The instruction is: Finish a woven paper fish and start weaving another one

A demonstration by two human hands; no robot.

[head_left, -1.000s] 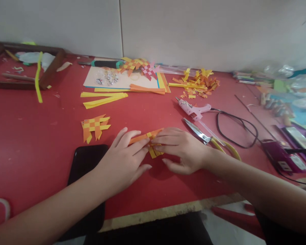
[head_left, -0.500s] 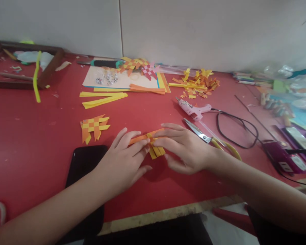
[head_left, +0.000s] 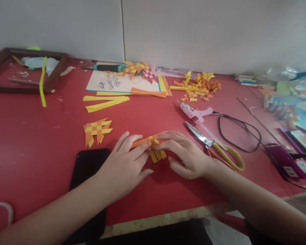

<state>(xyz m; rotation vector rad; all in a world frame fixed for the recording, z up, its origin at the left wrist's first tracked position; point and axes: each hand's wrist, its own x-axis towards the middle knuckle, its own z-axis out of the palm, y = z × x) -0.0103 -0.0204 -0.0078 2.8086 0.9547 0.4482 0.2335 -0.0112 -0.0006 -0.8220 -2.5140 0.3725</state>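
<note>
Orange and yellow paper strips (head_left: 158, 156), partly woven together, lie on the red table in front of me. My left hand (head_left: 130, 163) presses its fingertips on the left side of the strips, its thumb stretched out below. From the other side, my right hand (head_left: 187, 156) curls its fingers over the top edge of the weave, covering part of it. Left of my hands lies a finished woven paper fish (head_left: 97, 131) in yellow and orange. Scissors (head_left: 206, 141) with yellow and red handles rest open just right of my right hand.
Behind the scissors lies a pink glue gun (head_left: 196, 114) with a black cord. A black phone-like slab (head_left: 89, 170) sits under my left forearm. Farther back are loose yellow strips (head_left: 104, 103), a pile of paper scraps (head_left: 201, 86) and a brown frame (head_left: 53, 76).
The view has tilted a little, so everything sits slightly lower. My right fingers have curled a bit more over the woven strips, while my left hand keeps nearly the same place.
</note>
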